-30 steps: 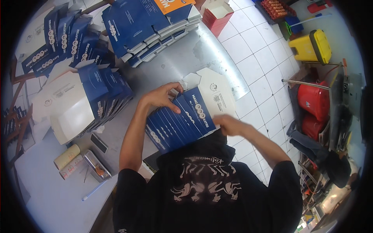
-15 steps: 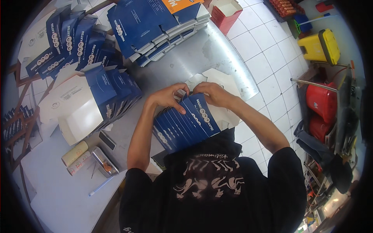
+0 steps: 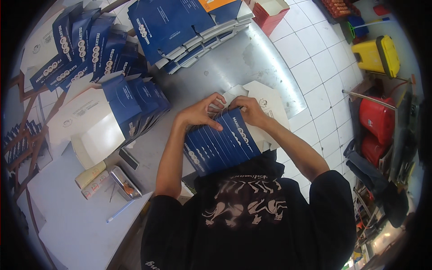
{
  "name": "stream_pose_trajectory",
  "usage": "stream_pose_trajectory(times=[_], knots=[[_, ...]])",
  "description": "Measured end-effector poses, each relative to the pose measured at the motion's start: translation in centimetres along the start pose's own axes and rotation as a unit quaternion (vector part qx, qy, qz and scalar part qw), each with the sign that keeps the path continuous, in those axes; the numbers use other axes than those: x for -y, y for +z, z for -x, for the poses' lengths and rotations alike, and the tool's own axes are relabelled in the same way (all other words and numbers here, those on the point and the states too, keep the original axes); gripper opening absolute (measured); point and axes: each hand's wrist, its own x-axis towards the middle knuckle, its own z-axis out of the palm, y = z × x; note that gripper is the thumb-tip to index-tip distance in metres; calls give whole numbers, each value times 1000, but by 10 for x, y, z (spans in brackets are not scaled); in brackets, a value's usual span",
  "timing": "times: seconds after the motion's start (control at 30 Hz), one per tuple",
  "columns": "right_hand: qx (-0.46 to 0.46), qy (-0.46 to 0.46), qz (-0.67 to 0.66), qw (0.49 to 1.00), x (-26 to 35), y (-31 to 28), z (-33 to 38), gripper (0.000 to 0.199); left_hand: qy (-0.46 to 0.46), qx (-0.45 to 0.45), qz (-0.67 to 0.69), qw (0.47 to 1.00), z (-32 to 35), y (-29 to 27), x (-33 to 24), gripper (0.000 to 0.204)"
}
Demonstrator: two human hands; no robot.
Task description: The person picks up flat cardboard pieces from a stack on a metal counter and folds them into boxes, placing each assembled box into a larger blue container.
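Both hands meet over a fanned stack of flat blue printed cardboard box blanks (image 3: 220, 146) lying on the grey metal bench (image 3: 234, 67) directly in front of the person. The left hand (image 3: 200, 114) rests with fingers curled down onto the far edge of the stack, fingertips pressing its top blank; the right hand (image 3: 252, 110) is bent likewise just beside it, its fingers pinching the same far edge where a white flat cardboard blank (image 3: 270, 101) shows from beneath. Neither hand is spread open; each is partly closed on the cardboard. The stack's long axis runs from the hands back toward the person's body, slanting to the left-hand side, so its near end lies below the wrists and the gripped end is farthest away; both hands are about equally close to it. Left of the left hand stand leaning folded blue and white cardboard boxes (image 3: 112, 108), and beyond both hands lies another pile of flat blue blanks (image 3: 180, 27).
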Motion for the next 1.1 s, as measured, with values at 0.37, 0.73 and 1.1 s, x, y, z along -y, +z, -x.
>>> stream_pose_trajectory(times=[0.37,0.73,1.1], knots=[[-142,-34,-104,984,-27,64,-5,31,37,-57,72,995,7,11,11,72],[-145,65,-72,985,-2,16,72,25,5,-194,-79,978,40,28,28,64],[-27,96,65,993,25,19,105,38,31,-221,-131,966,52,40,41,60]])
